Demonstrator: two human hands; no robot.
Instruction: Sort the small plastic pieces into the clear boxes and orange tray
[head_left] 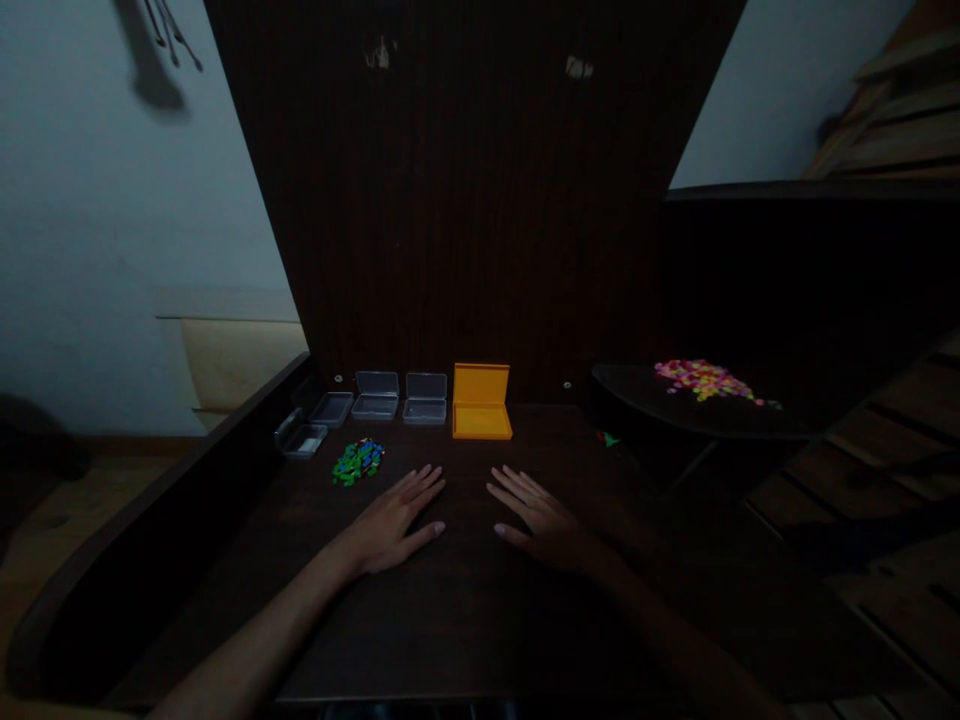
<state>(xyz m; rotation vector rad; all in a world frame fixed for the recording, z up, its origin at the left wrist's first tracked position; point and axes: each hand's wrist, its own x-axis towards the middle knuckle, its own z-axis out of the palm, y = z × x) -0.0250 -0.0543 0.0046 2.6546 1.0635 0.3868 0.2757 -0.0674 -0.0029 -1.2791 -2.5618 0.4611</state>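
My left hand (397,520) lies flat on the dark wooden desktop (465,620), fingers stretched out and thumb apart, holding nothing. Opposite it, my right hand (538,520) rests palm down in the same way, also bare. Just beyond my left fingers sits a pile of small green and blue pieces (358,462), too small to name. An orange box (481,421) stands with its lid raised, past the gap between my hands. To its left are clear plastic boxes with lifted lids, among them one nearest the orange box (425,410) and another beside it (375,405).
Two more clear boxes, one at the back (331,408) and one nearer (304,440), stand by the left side panel (187,480). Pink and yellow pieces (705,380) are heaped on a raised shelf (637,385) at right. Small red and green bits (609,439) lie below it.
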